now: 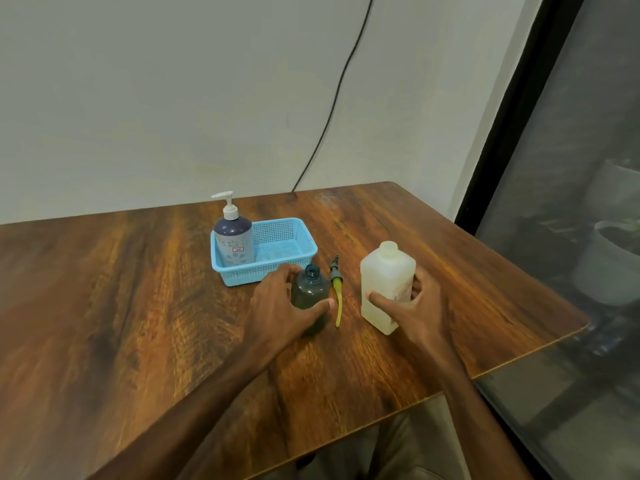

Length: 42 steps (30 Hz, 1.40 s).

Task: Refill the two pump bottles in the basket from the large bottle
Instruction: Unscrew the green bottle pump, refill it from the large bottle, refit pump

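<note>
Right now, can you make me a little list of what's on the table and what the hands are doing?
left hand: grips the small dark bottle, open at the top
right hand: holds the large white bottle, upright
pump: off, lying on the table between those two bottles
basket: blue, holds one purple pump bottle, pump on

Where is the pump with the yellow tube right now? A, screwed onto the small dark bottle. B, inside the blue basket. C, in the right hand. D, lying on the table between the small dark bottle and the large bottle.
D: the pump lies flat on the table, between the open-necked small dark bottle and the large bottle.
</note>
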Each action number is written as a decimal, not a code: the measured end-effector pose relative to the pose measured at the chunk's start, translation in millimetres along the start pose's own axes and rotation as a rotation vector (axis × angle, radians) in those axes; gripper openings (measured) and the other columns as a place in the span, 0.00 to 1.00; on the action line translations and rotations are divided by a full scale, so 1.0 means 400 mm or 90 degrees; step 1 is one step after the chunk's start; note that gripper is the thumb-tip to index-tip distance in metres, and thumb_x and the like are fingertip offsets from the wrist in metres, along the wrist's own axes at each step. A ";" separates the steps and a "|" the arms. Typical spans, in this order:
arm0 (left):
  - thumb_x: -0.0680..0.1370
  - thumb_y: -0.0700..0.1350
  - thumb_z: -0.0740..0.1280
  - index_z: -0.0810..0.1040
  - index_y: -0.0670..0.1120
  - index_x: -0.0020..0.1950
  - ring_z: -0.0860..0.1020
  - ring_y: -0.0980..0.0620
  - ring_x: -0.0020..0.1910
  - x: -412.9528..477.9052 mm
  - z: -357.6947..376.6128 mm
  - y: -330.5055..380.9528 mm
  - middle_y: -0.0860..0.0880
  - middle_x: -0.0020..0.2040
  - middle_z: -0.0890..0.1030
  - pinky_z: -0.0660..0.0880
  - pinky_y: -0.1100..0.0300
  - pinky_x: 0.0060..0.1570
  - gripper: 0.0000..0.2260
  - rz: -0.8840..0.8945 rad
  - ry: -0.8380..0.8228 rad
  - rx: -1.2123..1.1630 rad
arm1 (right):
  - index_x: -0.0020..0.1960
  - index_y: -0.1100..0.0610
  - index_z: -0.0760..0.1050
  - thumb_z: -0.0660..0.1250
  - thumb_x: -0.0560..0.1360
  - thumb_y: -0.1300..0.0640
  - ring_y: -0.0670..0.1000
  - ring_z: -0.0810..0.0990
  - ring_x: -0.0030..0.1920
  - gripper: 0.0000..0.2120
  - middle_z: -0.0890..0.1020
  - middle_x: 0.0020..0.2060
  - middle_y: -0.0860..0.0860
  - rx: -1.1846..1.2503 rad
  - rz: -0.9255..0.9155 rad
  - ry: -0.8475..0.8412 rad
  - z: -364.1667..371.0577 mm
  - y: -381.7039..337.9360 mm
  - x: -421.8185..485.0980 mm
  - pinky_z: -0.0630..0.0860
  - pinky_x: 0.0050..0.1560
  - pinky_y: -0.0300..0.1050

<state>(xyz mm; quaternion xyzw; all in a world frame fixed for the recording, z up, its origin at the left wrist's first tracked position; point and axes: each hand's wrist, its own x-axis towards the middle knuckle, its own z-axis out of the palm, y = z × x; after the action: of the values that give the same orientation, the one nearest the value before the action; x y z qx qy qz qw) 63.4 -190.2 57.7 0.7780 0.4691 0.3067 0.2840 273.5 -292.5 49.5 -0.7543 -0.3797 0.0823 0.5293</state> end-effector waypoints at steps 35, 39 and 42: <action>0.64 0.65 0.79 0.74 0.63 0.70 0.78 0.57 0.54 -0.006 -0.112 0.051 0.55 0.65 0.78 0.81 0.57 0.53 0.35 0.192 -0.123 0.053 | 0.66 0.47 0.73 0.82 0.60 0.46 0.41 0.75 0.54 0.37 0.79 0.58 0.42 -0.194 -0.179 -0.151 -0.076 -0.059 -0.042 0.77 0.55 0.41; 0.65 0.65 0.79 0.73 0.64 0.69 0.78 0.56 0.55 -0.004 -0.110 0.043 0.54 0.66 0.77 0.81 0.55 0.56 0.34 0.181 -0.123 0.064 | 0.65 0.47 0.73 0.82 0.60 0.47 0.41 0.75 0.54 0.36 0.77 0.55 0.38 -0.187 -0.184 -0.158 -0.078 -0.073 -0.041 0.77 0.54 0.40; 0.65 0.65 0.79 0.74 0.63 0.70 0.78 0.57 0.54 -0.003 -0.107 0.039 0.55 0.64 0.78 0.81 0.56 0.55 0.35 0.187 -0.117 0.060 | 0.66 0.47 0.73 0.82 0.60 0.48 0.40 0.74 0.54 0.36 0.75 0.53 0.36 -0.196 -0.188 -0.171 -0.078 -0.081 -0.041 0.76 0.54 0.38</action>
<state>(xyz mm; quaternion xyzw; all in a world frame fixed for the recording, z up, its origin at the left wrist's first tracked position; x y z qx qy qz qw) 39.8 -190.9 96.8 0.8754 0.3362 0.2500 0.2413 262.5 -321.3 86.0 -0.7445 -0.5609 0.0445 0.3593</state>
